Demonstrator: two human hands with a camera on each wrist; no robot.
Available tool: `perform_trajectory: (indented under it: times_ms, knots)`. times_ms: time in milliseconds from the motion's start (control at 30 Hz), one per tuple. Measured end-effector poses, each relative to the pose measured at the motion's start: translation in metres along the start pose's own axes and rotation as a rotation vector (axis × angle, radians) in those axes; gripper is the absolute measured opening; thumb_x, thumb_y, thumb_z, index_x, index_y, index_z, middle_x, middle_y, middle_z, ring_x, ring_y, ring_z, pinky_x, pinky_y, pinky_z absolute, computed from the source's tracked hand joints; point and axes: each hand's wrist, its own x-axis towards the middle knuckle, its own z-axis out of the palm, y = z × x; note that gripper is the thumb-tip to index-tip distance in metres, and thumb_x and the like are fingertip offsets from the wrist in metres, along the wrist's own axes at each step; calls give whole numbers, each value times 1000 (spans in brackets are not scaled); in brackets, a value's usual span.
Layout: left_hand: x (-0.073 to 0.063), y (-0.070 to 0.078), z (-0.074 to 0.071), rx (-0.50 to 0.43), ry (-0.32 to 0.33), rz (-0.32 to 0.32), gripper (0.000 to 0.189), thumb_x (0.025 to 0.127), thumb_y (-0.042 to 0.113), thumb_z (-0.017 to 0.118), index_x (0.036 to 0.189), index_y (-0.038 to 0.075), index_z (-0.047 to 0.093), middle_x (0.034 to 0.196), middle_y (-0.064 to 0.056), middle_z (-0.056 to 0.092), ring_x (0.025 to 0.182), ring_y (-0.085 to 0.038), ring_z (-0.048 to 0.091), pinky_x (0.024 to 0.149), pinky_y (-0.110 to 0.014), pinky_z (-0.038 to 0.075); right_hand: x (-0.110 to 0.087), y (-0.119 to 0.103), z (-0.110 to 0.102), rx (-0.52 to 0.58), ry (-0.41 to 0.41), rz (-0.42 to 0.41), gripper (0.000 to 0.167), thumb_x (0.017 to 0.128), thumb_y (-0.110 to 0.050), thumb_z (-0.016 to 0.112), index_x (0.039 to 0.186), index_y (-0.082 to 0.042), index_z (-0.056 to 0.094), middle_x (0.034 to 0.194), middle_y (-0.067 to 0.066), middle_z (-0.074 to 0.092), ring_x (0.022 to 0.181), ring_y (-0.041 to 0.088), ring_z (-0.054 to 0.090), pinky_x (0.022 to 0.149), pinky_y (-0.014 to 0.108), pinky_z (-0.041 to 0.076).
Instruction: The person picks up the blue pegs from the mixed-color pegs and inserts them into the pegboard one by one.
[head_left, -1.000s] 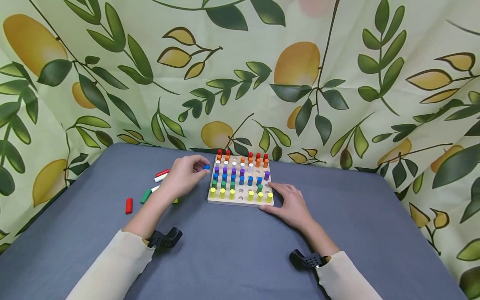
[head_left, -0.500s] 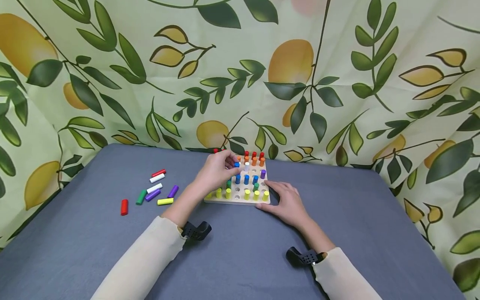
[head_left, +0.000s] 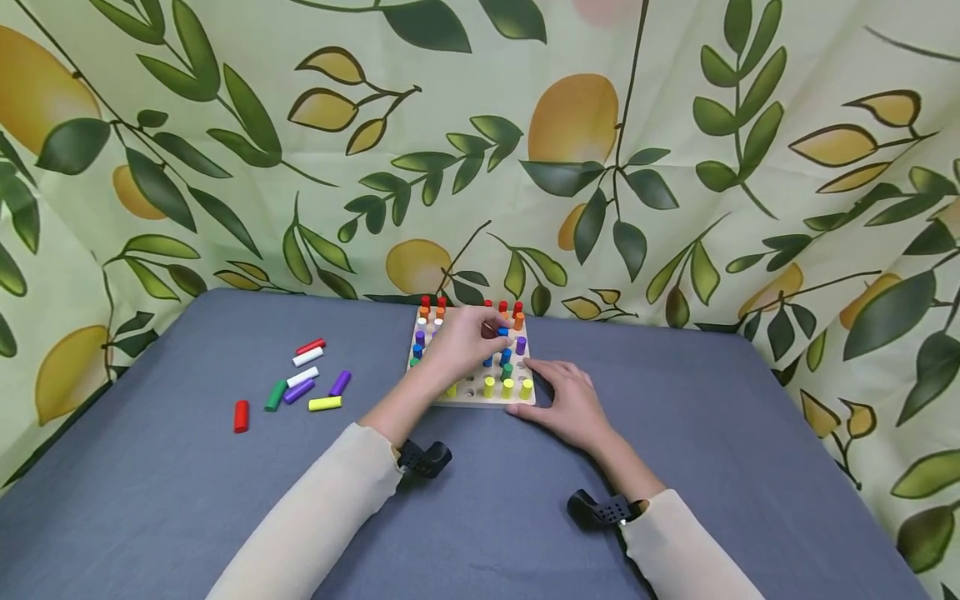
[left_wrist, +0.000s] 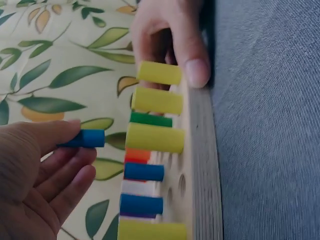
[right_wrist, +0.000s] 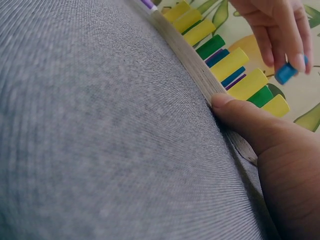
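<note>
A wooden pegboard (head_left: pixel 480 403) stands on the table, with rows of red, orange, white, purple, blue, green and yellow pegs upright in its holes. My left hand (head_left: pixel 467 340) is over the board's right half, pinching a blue peg (left_wrist: pixel 92 138) between thumb and fingers. In the left wrist view that peg is apart from the board, above the standing pegs. My right hand (head_left: pixel 564 396) grips the board's near right corner. Its thumb (right_wrist: pixel 227 104) presses the front edge, and its fingers lie along the right side. The left hand covers part of the rows in the head view.
Left of the board lie several loose pegs: red (head_left: pixel 241 416), green (head_left: pixel 275 395), yellow (head_left: pixel 325 403), purple (head_left: pixel 341 382) and white (head_left: pixel 307 357) among them. A leaf-patterned cloth (head_left: pixel 450 167) hangs behind the grey-blue table (head_left: pixel 480 517).
The left hand has carried the blue peg rightward, from beside the board's left edge to over its right half. The right hand keeps its hold on the corner.
</note>
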Motion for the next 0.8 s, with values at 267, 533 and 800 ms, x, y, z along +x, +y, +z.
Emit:
perform_trajectory:
  times_ms: [267,533,800]
  knots:
    - [11,10,13,55,-66,37,23,92,16,75,114,8,77,101,-5,78,91,-15,73,80,-29,59,1,2,-5,65,-12,-21,82,74,-48,87,143,-14,58,136,11,66,130,32,54,110,58,37]
    - [18,15,22,159,-113,50,26,91,20,76,114,8,78,103,-4,79,96,-15,73,87,-32,58,2,5,-10,110,-51,17,85,74,-48,88,143,-10,57,138,13,65,133,34,53,112,59,38]
    - [20,12,26,221,-120,32,26,93,21,74,116,8,77,109,-5,78,102,-17,73,89,-34,58,3,4,-9,91,-51,13,80,76,-50,86,140,-11,60,140,12,64,134,34,53,112,58,40]
